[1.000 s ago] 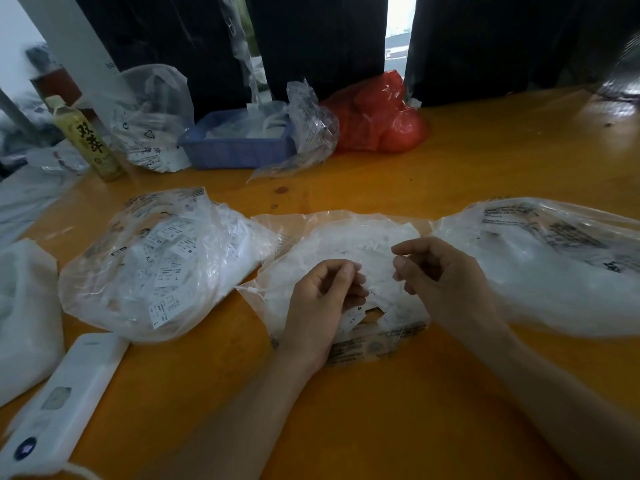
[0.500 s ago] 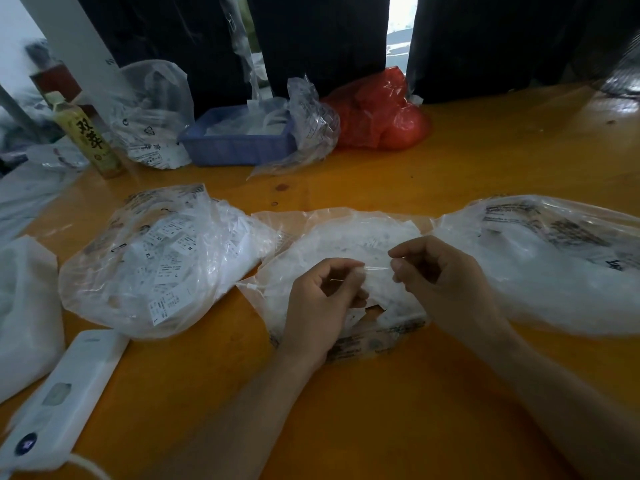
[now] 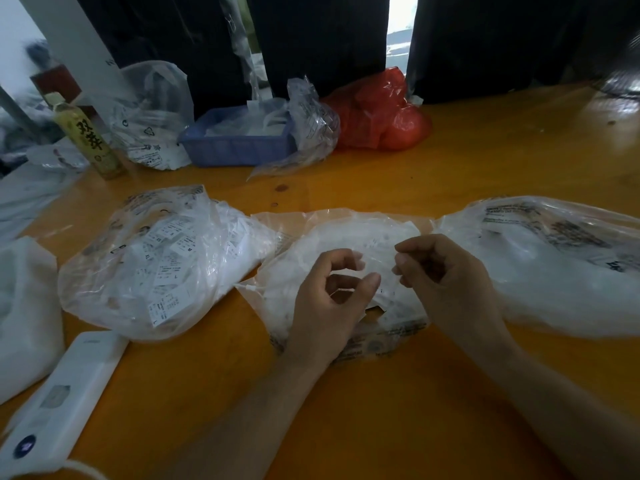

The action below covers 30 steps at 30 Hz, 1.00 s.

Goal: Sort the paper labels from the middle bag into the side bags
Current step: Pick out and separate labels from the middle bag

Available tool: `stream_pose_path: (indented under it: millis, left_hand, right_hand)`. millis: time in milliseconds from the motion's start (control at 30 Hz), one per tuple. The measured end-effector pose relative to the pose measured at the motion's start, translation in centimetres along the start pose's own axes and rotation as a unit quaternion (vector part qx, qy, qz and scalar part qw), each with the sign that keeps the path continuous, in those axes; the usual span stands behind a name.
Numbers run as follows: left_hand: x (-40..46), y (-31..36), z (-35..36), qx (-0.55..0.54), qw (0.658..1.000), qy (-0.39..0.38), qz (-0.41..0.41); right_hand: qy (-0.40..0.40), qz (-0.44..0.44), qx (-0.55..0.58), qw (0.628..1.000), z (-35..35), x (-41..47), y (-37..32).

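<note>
Fingers (image 3: pixel 367 284) of both hands curled just above middle bag (image 3: pixel 346 233)

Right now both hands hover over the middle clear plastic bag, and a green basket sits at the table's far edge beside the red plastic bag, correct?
Not quite: the head view shows a blue plastic basket, not green. The rest holds.

Table (image 3: pixel 398 174): smooth glossy orange wood. Three bags: thin crinkled clear plastic; left bag (image 3: pixel 104 292) holds matt white paper labels (image 3: pixel 166 303). Basket (image 3: pixel 239 150): blue plastic.
</note>
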<state>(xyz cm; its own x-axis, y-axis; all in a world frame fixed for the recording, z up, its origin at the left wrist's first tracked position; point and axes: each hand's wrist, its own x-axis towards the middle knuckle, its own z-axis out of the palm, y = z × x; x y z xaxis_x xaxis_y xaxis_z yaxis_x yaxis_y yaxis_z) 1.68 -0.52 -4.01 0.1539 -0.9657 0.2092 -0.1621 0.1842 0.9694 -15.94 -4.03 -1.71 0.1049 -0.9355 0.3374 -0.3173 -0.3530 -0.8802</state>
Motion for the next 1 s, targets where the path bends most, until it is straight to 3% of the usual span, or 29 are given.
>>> stream_pose_path:
  millis: [200,367,433,500,600,733,1000]
  left_hand:
    - [0.1,0.2,-0.1,-0.057,0.998,-0.015,-0.031]
    - [0.1,0.2,0.0,-0.079,0.997,0.011,-0.025]
    - [0.2,0.3,-0.1,-0.084,0.996,0.020,-0.037]
    - [0.2,0.2,-0.2,-0.059,0.997,0.014,-0.039]
    - [0.0,0.2,-0.1,-0.013,1.000,-0.005,-0.028]
    - [-0.3,0.3,-0.2,0.031,0.999,-0.014,0.004]
    - [-0.1,0.0,-0.2,-0.017,0.999,0.036,-0.022]
  right_hand:
    - [-0.016,0.035,0.041,0.998,0.2,-0.1,0.0]
    - [-0.091,0.086,0.073,0.989,0.5,-0.1,0.1]
    - [-0.056,0.031,-0.001,0.998,0.5,-0.1,0.3]
    - [-0.010,-0.087,-0.084,0.993,0.0,0.2,0.0]
    - [-0.032,-0.220,-0.148,0.964,-0.5,0.6,0.6]
    - [-0.053,-0.189,-0.200,0.960,-0.4,0.6,0.8]
    - [-0.061,-0.111,-0.178,0.976,-0.5,0.4,0.4]
